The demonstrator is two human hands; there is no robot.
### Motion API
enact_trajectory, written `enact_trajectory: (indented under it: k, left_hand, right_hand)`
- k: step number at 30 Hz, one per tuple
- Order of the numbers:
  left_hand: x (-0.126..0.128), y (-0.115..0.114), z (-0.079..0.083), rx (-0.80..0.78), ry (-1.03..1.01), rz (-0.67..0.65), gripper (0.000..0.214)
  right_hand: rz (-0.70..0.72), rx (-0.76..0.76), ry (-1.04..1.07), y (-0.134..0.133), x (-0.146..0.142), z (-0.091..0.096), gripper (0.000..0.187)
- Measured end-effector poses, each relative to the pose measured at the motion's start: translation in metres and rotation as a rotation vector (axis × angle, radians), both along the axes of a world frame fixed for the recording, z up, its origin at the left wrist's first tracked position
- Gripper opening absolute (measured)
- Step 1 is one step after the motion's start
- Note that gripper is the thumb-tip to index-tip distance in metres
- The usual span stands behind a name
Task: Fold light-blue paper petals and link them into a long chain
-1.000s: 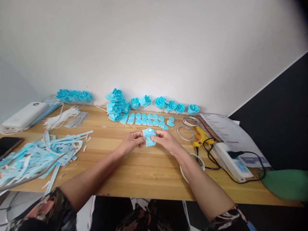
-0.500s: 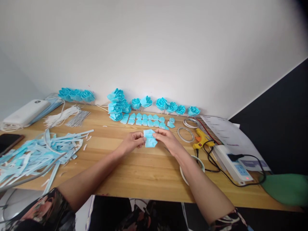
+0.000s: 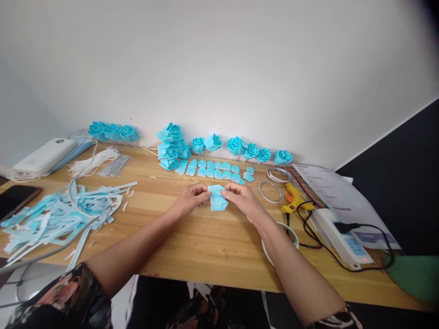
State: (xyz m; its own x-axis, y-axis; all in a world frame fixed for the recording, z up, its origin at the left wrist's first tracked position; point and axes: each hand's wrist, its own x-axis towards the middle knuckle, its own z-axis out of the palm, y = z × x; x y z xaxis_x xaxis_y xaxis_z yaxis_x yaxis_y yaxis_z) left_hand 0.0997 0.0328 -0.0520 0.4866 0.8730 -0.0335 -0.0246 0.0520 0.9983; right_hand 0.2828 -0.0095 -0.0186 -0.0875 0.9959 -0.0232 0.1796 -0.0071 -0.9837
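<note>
Left hand (image 3: 192, 199), right hand (image 3: 243, 198) | pinching | blue piece (image 3: 218, 199) between them

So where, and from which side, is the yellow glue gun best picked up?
Probably by the handle, from the left. The glue gun lies with that part nearest the person, the orange trigger beside it; black cord leaves that end, and loops cross the gun's right side. The right hand is closer, but holds a creased blue piece.

I've got this thin, light blue sheet (image 3: 217, 200) pinched at its left and right sides, broad face toward me, held over the counter (image 3: 206, 256). It's kinda wrinkled, with creases running across it and angled corners on the right.
</note>
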Motion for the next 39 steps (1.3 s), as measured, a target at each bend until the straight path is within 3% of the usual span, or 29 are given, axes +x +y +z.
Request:
enact_trajectory:
  k: [18,23,29,34,39]
  left_hand:
    - [-0.004,0.002,0.004,-0.072,-0.022,0.037,0.027]
    - [-0.003,0.002,0.005,-0.058,-0.026,0.022,0.027]
    - [-0.002,0.001,0.007,-0.048,-0.042,-0.025,0.027]
    - [-0.003,0.0,0.012,-0.058,-0.064,-0.037,0.028]
    - [-0.006,0.002,0.012,-0.018,-0.069,0.029,0.03]
  right_hand:
    - [0.009,-0.078,0.043,0.002,0.003,-0.001,0.022]
    - [0.041,-0.058,0.023,0.001,0.0,-0.001,0.022]
    - [-0.038,0.069,-0.08,0.002,-0.001,-0.007,0.02]
    - [-0.052,0.055,-0.03,0.002,0.0,-0.005,0.019]
    - [0.04,0.061,0.012,0.0,-0.001,0.0,0.027]
